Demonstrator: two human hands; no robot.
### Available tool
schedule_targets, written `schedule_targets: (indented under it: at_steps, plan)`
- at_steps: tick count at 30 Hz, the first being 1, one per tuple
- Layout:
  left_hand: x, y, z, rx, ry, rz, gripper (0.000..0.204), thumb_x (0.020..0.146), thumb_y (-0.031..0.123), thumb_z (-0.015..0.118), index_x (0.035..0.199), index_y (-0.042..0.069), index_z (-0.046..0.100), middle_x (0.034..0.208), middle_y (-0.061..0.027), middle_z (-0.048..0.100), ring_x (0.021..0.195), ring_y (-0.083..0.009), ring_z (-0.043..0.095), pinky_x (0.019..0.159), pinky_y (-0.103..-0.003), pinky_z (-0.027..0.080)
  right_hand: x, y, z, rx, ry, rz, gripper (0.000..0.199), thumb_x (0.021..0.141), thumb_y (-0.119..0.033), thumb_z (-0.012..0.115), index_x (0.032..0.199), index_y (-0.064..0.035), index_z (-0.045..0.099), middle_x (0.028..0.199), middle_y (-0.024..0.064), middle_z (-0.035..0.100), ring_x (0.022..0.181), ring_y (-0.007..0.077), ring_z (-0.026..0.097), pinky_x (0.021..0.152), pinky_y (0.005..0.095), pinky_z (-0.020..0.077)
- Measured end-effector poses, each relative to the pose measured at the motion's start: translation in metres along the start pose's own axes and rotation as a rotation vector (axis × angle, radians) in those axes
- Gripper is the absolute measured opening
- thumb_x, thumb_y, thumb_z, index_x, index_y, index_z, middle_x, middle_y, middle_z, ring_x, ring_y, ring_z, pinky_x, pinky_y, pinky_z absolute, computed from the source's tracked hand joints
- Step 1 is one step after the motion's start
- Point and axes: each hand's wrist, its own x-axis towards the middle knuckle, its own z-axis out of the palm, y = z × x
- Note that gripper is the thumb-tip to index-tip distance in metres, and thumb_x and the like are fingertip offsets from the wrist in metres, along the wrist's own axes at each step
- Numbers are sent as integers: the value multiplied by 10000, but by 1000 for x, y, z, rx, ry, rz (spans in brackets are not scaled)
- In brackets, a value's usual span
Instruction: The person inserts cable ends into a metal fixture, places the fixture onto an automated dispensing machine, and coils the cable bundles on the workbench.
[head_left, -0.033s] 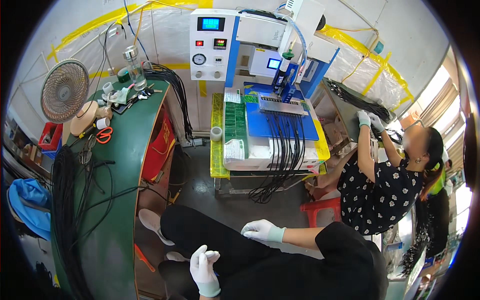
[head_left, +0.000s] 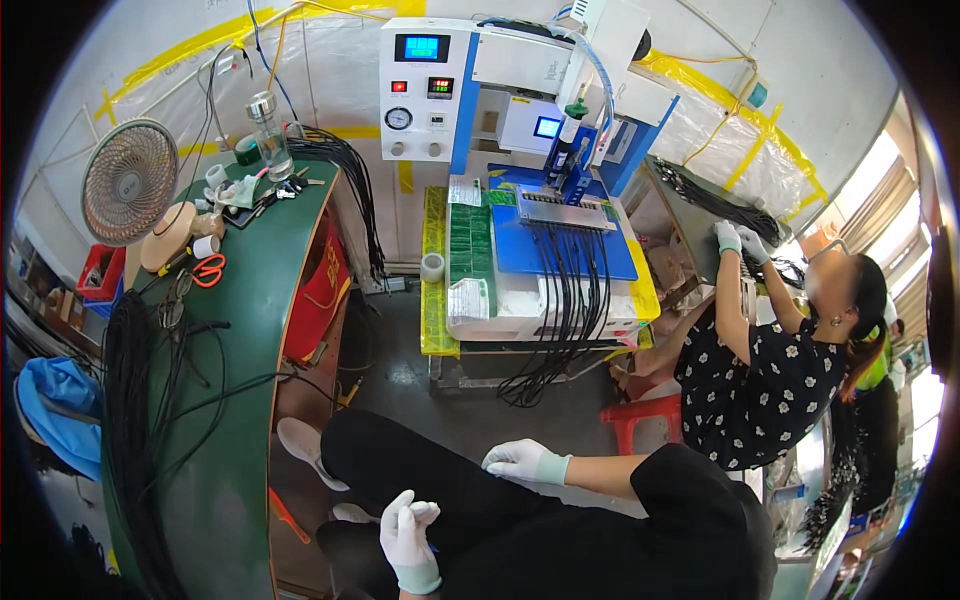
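My left hand (head_left: pixel 408 548), in a white glove, is raised over my dark trousers (head_left: pixel 450 490) at the lower middle. Its fingers bend loosely with a gap between them, and nothing shows in them. Across my thigh lies my right hand (head_left: pixel 522 461), also white-gloved, its fingers loosely extended and holding nothing visible. Beyond my knees stands a white and blue bench machine (head_left: pixel 515 70) with a dark syringe (head_left: pixel 566 140). Under the syringe, a metal fixture (head_left: pixel 568 211) sits on a blue plate (head_left: pixel 520 262). Black cables (head_left: pixel 560 330) hang from the fixture over the machine's front edge.
On the left, a green table (head_left: pixel 235 390) carries black cable bundles (head_left: pixel 130 400), orange-handled scissors (head_left: pixel 209 270), a fan (head_left: pixel 130 182) and a glass bottle (head_left: pixel 268 140). At the right, a gloved co-worker (head_left: pixel 765 380) sits on a red stool (head_left: pixel 632 415), hands at another table (head_left: pixel 690 215).
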Motion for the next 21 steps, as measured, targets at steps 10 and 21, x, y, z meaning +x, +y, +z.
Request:
schedule_targets:
  at_steps: [10,21]
  plan:
    - [0,1,-2,19,-32,-13,333,1061,211,488,1283,-30,554,984,-91,688,921,-199,684,862,-370,569,-1,-5,0,38,3,28,244,993,-219,584,1148,-61,686,991,63,724,935,158,684,894,310,527]
    - [0,-3,1,5,-49,-18,336,1058,213,497,1285,-29,551,984,-90,692,928,-200,689,866,-373,569,-5,4,-1,49,23,33,252,999,-233,582,1153,-61,683,983,64,723,931,166,685,887,315,529]
